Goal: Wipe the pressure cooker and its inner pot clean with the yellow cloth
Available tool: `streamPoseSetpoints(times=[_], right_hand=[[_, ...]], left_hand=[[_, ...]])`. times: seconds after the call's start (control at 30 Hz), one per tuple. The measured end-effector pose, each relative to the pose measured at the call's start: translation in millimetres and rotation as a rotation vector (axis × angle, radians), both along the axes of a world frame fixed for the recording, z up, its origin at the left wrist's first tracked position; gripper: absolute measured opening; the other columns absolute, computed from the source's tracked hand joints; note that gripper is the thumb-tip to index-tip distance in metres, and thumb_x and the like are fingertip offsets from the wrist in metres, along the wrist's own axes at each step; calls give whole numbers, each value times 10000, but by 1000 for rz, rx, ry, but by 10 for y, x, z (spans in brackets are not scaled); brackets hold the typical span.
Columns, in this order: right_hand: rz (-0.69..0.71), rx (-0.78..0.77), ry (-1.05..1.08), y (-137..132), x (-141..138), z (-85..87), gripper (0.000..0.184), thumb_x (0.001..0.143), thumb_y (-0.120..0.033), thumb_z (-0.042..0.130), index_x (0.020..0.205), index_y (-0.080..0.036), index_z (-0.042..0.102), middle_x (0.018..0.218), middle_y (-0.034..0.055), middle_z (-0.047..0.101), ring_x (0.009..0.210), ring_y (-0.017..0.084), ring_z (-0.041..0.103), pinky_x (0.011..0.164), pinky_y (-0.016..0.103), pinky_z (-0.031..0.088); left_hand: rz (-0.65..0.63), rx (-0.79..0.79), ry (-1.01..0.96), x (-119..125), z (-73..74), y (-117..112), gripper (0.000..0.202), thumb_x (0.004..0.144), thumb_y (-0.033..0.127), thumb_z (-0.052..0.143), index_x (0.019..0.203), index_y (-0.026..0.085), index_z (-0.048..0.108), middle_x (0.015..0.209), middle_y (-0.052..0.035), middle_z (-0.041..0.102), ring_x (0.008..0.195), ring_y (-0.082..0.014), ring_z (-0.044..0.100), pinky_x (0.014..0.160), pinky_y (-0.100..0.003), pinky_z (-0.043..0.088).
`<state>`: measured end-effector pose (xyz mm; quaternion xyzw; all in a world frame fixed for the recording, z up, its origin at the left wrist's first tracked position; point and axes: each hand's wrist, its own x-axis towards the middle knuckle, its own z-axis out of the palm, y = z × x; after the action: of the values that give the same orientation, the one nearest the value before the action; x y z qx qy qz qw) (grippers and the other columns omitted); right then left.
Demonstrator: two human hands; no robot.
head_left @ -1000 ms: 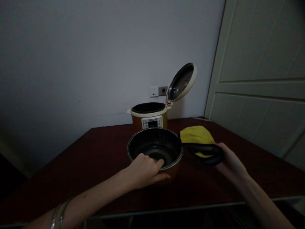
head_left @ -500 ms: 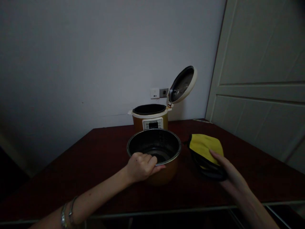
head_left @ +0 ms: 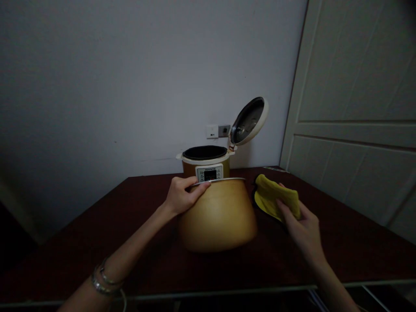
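My left hand grips the near rim of a rice cooker's inner pot, thumb outside and fingers over the edge. The pot is tilted away from me, so its golden outer wall faces me and its inside is hidden. To the right, my right hand pinches a folded yellow cloth with a dark edge, apart from the pot. Behind the pot stands the rice cooker, its lid raised and leaning right. A front panel with a small display shows above the pot's rim.
Everything stands on a dark red table. At the back, a pale wall carries a white socket plate and a grey one. A panelled door borders the right side.
The pot has tipped away from me, from its inside showing to its outer wall showing. My right hand has bunched and turned the cloth.
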<state>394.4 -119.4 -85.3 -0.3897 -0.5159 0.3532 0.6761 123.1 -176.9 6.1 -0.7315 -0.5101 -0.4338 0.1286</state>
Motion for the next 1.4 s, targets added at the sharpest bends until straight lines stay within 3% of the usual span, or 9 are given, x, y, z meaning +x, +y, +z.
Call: streamPoseSetpoints(times=[0.1,0.23,0.43,0.63,0.83,0.97,1.07,1.3,1.4], right_hand=[[45,119,-79,-6,-97,-36,431,772,-345,632,1180,-206,632,1269,40,604,1233,219,502,1083,365,343],[93,110,-102,-17,-185,-67,468,791,-358,611,1229,-192,599,1297,50,582,1258,211,475,1098,367,313],[131,-9,-90,20,-245,-130,490,782,-461,604,1145,-134,648,1105,91,685,1029,254,622,917,377,482],[149,-60,-80,-28,-306,-100,522,754,-552,600,1009,-106,690,923,101,712,856,252,630,762,329,504],[218,-66,-140,-207,-431,-10,581,826,-574,482,1130,-103,634,1061,133,685,918,267,628,792,345,496],[154,57,-196,-242,-566,-9,578,879,-512,419,1315,-144,509,1342,128,528,1198,273,509,1011,429,383],[96,168,-273,-266,-633,9,548,913,-447,384,1377,-159,434,1428,107,435,1320,242,386,1105,458,266],[-151,537,-820,-780,-894,304,453,921,-277,382,1367,-246,452,1491,54,337,1363,319,290,1051,579,268],[-161,723,-1014,-1006,-1102,370,479,886,-323,475,1348,-199,478,1492,89,325,1360,378,265,1045,605,234]], left_hand=[[-27,-19,-99,2,4,43,515,818,447,550,429,187,336,453,61,270,437,-66,270,455,-237,237],[-39,-24,-191,-2,-15,98,511,813,439,559,438,185,324,469,59,266,458,-68,260,454,-237,216],[-53,-31,-245,-31,-60,168,526,798,446,575,436,179,302,475,65,243,459,-63,244,444,-231,186],[-81,-73,-276,-44,-47,160,519,801,446,567,442,176,307,481,64,245,463,-62,246,445,-224,183],[-142,-231,-239,-69,-22,71,476,836,475,486,492,172,356,530,48,266,500,-74,269,465,-231,181],[-154,-292,-271,-127,-30,19,478,840,496,455,504,176,339,547,41,261,512,-77,266,469,-235,181],[-153,-275,-304,-168,-47,-18,479,837,494,451,497,179,326,540,38,267,506,-77,262,467,-237,178],[-115,-198,-306,-124,-69,-55,463,821,461,459,477,173,348,519,38,281,506,-78,267,466,-227,199],[-138,-208,-303,-129,-67,-53,419,788,426,467,469,172,375,499,37,307,506,-84,283,463,-217,233]])
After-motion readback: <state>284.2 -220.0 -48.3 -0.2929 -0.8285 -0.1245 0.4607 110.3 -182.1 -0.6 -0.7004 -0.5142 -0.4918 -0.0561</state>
